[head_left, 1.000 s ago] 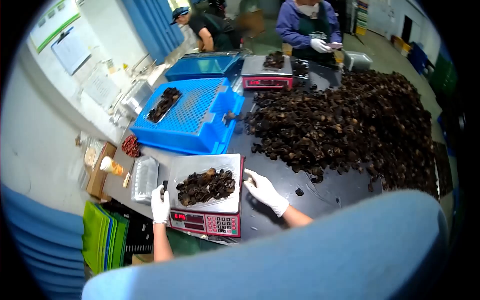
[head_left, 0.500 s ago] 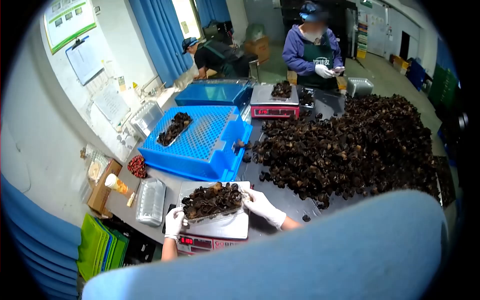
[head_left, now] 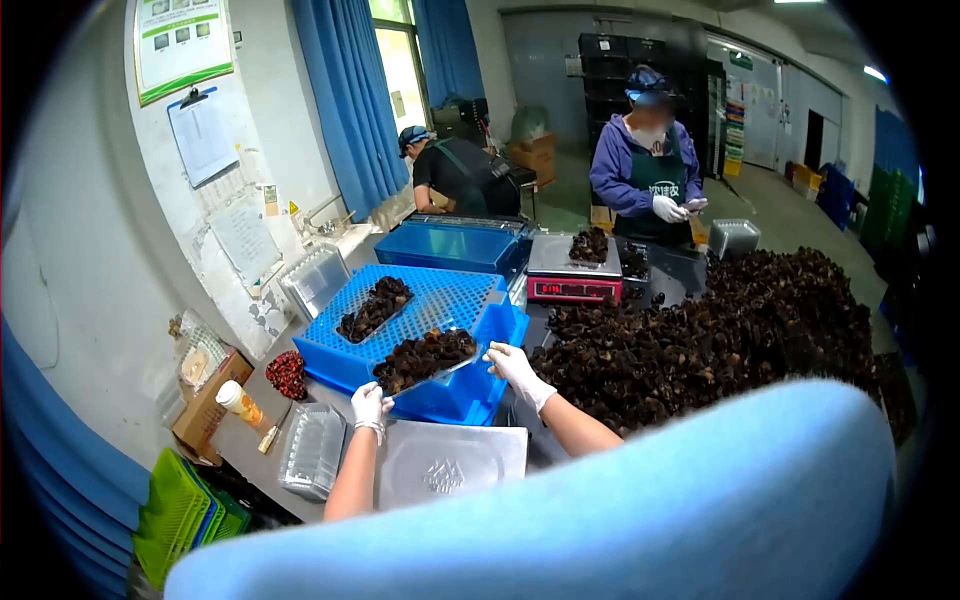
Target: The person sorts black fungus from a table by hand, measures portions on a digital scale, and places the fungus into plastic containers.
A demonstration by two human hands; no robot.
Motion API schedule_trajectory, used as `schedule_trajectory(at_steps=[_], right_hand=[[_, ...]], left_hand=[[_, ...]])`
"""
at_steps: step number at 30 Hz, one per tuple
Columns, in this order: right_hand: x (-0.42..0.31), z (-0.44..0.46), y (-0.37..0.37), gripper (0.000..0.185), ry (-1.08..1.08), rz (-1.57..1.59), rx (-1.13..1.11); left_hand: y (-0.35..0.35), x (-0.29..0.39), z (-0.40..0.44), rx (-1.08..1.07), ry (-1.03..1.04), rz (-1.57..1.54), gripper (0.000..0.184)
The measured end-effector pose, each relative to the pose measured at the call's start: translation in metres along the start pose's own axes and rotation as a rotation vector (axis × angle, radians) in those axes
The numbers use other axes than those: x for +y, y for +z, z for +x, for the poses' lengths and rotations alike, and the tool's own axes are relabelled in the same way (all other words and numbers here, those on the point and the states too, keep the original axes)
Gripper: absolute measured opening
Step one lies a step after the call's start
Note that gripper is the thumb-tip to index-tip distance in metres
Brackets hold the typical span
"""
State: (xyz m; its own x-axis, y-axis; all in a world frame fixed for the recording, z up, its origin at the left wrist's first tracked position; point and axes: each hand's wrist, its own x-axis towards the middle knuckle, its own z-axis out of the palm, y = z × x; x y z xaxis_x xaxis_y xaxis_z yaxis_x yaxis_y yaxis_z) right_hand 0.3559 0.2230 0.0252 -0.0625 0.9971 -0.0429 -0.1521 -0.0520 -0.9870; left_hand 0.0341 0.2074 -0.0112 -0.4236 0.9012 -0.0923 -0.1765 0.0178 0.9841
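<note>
A clear tray of dark fungus (head_left: pixel 425 361) is in the air over the near edge of the blue crate (head_left: pixel 470 310), beyond the scale's bare metal plate (head_left: pixel 450 465). My gloved left hand (head_left: pixel 371 408) is closed on the tray's near left corner. Close by the tray's right end is my gloved right hand (head_left: pixel 515 372), its fingers apart and a small gap between them and the tray. A second filled tray (head_left: pixel 375 309) lies on top of the upturned crate.
Stacked empty trays (head_left: pixel 312 452) stand left of the scale. A large fungus heap (head_left: pixel 720 330) covers the right side. Behind are another scale (head_left: pixel 575 287), a blue bin (head_left: pixel 450 247), a person in purple sleeves (head_left: pixel 640 170) and a bending person (head_left: pixel 465 175).
The filled tray has been lifted off the scale and moved forward to the crate. My right hand has come away from its right end. The camera view has tilted up.
</note>
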Motion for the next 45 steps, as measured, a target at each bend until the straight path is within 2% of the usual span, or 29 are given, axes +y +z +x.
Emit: schedule_trajectory(at_steps=[1, 4, 6, 7, 9, 10, 11, 12, 13, 14, 16, 18, 22, 26, 28, 29, 30, 34, 36, 40, 45], right_hand=[[0.004, -0.003, 0.001, 0.043, 0.003, 0.066, 0.039], [0.010, -0.030, -0.009, 0.043, -0.046, -0.019, -0.101], [0.024, -0.052, -0.024, 0.043, -0.044, -0.055, -0.160], [0.035, -0.063, -0.036, 0.039, -0.087, -0.086, -0.200], [0.023, -0.109, -0.065, 0.033, -0.032, -0.227, -0.223], [0.029, -0.128, -0.082, 0.032, -0.022, -0.245, -0.235], [0.037, -0.149, -0.099, 0.031, -0.007, -0.254, -0.197], [0.043, -0.170, -0.114, 0.031, 0.008, -0.261, -0.157], [0.052, -0.190, -0.131, 0.031, -0.005, -0.295, -0.128], [0.057, -0.211, -0.146, 0.030, -0.016, -0.329, -0.099], [0.054, -0.253, -0.166, 0.030, 0.105, -0.326, -0.020], [0.079, -0.283, -0.185, 0.028, 0.227, -0.188, 0.097], [0.092, -0.328, -0.191, 0.029, 0.246, -0.111, 0.242], [0.112, -0.360, -0.177, 0.030, 0.247, -0.068, 0.213], [0.111, -0.370, -0.169, 0.031, 0.267, -0.205, 0.120], [0.109, -0.373, -0.167, 0.032, 0.211, -0.294, 0.088], [0.106, -0.377, -0.162, 0.032, 0.217, -0.281, 0.106], [0.076, -0.385, -0.143, 0.032, 0.343, -0.271, 0.099], [0.073, -0.391, -0.139, 0.032, 0.239, -0.322, 0.061], [0.063, -0.403, -0.142, 0.032, 0.165, -0.403, 0.060], [0.081, -0.407, -0.151, 0.031, 0.167, -0.441, 0.094]], left_hand=[[0.005, 0.001, 0.006, 0.000, 0.005, -0.064, 0.033], [0.015, 0.001, 0.022, -0.075, -0.014, -0.306, 0.048], [0.006, -0.004, 0.024, -0.114, 0.039, -0.271, 0.053], [-0.005, -0.003, 0.020, -0.151, 0.100, -0.160, 0.057], [-0.038, -0.005, 0.020, -0.132, 0.165, 0.207, 0.045], [-0.066, -0.024, 0.032, -0.138, 0.368, 0.325, 0.038], [-0.076, -0.011, -0.001, 0.008, 0.579, 0.596, 0.036], [-0.099, -0.008, -0.010, 0.059, 0.583, 0.914, 0.033], [-0.124, -0.014, -0.013, 0.068, 0.624, 1.069, 0.034], [-0.140, -0.018, -0.017, 0.053, 0.603, 1.167, 0.034], [-0.149, -0.023, -0.022, 0.010, 0.494, 1.269, 0.034], [-0.143, -0.027, -0.021, -0.024, 0.421, 1.295, 0.034], [-0.119, -0.030, -0.019, -0.068, 0.364, 1.306, 0.035], [-0.099, -0.033, -0.018, -0.095, 0.343, 1.294, 0.035], [-0.091, -0.034, -0.018, -0.112, 0.344, 1.285, 0.036], [-0.087, -0.034, -0.017, -0.118, 0.345, 1.283, 0.036], [-0.083, -0.034, -0.019, -0.123, 0.346, 1.278, 0.036], [-0.071, -0.036, -0.020, -0.143, 0.353, 1.264, 0.036], [-0.070, -0.038, -0.022, -0.144, 0.353, 1.258, 0.036], [-0.070, -0.040, -0.031, -0.126, 0.354, 1.247, 0.037], [-0.069, -0.040, -0.052, -0.052, 0.398, 1.222, 0.038]])
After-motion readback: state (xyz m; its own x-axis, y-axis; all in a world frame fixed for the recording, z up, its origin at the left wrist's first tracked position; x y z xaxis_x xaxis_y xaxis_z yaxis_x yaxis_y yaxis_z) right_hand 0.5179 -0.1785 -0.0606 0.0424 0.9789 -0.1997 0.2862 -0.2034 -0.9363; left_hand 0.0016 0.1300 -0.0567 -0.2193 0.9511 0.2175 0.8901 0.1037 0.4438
